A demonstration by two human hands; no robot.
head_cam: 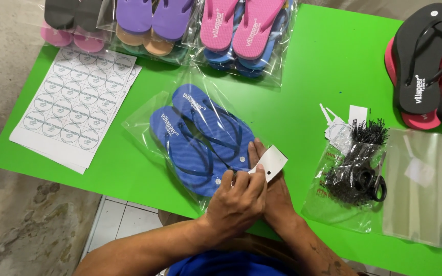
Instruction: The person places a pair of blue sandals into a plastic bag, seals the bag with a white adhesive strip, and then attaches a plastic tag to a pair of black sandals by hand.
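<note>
A pair of blue flip-flops lies in a clear plastic bag on the green table, just in front of me. My left hand reaches over my right wrist and pinches the corner of a small white card tag at the near end of the flip-flops. My right hand lies under it, fingers stretched flat against the bagged flip-flops beside the tag.
Sheets of round stickers lie at the left. Bagged flip-flops in pink, purple and blue line the far edge. Black flip-flops are at far right, above clear bags. A bag of black ties, scissors and white tags sits right of my hands.
</note>
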